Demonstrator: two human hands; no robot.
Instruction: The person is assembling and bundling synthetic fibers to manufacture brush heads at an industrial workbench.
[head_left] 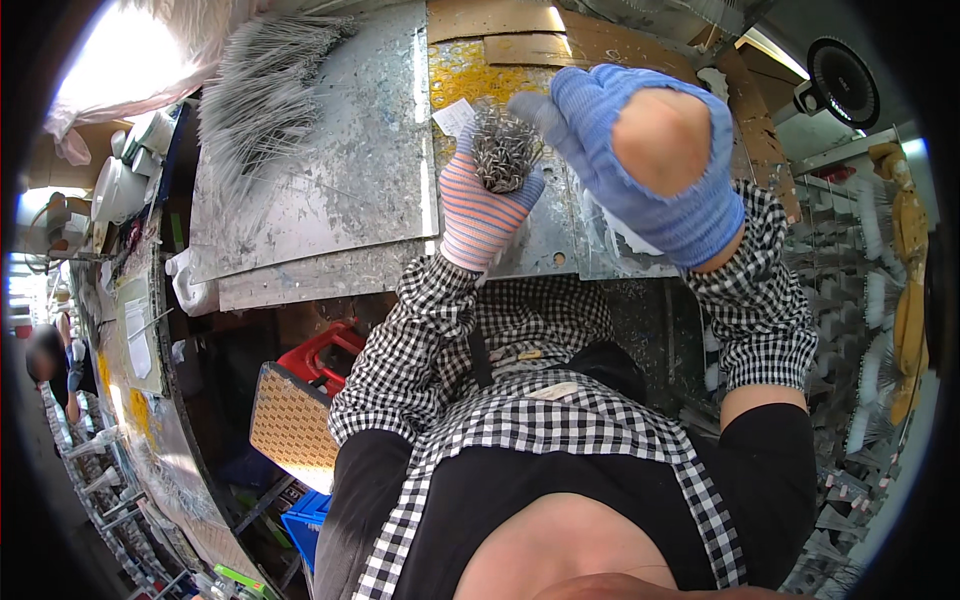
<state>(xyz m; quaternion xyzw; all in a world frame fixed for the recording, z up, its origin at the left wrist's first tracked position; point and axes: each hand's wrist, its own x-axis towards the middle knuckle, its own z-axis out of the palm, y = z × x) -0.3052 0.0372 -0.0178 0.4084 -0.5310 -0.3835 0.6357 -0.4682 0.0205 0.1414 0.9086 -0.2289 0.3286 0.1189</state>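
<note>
My left hand (pixel 484 213), in a pink-and-blue striped glove, is closed around a bundle of thin grey wires (pixel 505 152) with looped or twisted ends facing up. Just right of the bundle is my right hand (pixel 640 140), in a blue glove with a large hole over its back. Its fingers curl downward and a grey fingertip reaches toward the wires. What those fingers hold, if anything, is hidden under the glove. A small white printed slip (pixel 454 117) lies beside the bundle. A big pile of thin grey wires (pixel 265 90) is spread on the metal-topped table (pixel 345 190).
Cardboard sheets (pixel 600 40) cover the table's far side. A black round fan (pixel 842 83) stands far right, above racks of pale bristly pieces (pixel 870 280). At lower left are a red stool (pixel 322 355) and a patterned board (pixel 292 425). Another person (pixel 62 365) is at far left.
</note>
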